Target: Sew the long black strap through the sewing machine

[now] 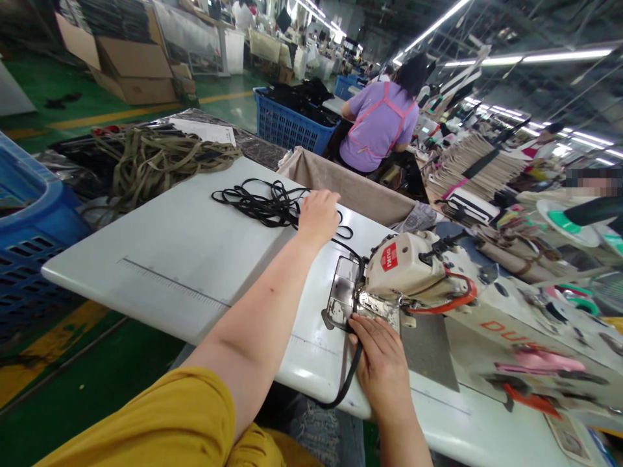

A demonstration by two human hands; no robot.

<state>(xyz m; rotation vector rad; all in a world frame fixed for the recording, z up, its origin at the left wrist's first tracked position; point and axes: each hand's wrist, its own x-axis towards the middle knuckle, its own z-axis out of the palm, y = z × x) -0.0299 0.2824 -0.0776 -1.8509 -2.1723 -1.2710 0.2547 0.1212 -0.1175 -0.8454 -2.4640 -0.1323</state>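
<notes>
My left hand (pixel 318 214) reaches across the table to a loose heap of narrow black strap (pixel 265 202). Its fingers curl over the strap at the heap's right side, with the fingertips partly hidden. From there the strap runs to the sewing machine (pixel 406 266) and passes its metal needle plate (pixel 342 285). On the near side, my right hand (pixel 382 357) holds the strap between thumb and fingers, close by the presser area. The strap's lower length (pixel 351 379) curves down over the front edge of the white table (pixel 180 240).
A heap of olive straps (pixel 165 152) lies at the table's far left. Blue crates (pixel 41 214) stand left and behind (pixel 294 120). A beige cloth-lined bin (pixel 353 185) adjoins the back edge. A person in purple (pixel 382 123) sits beyond it, facing away.
</notes>
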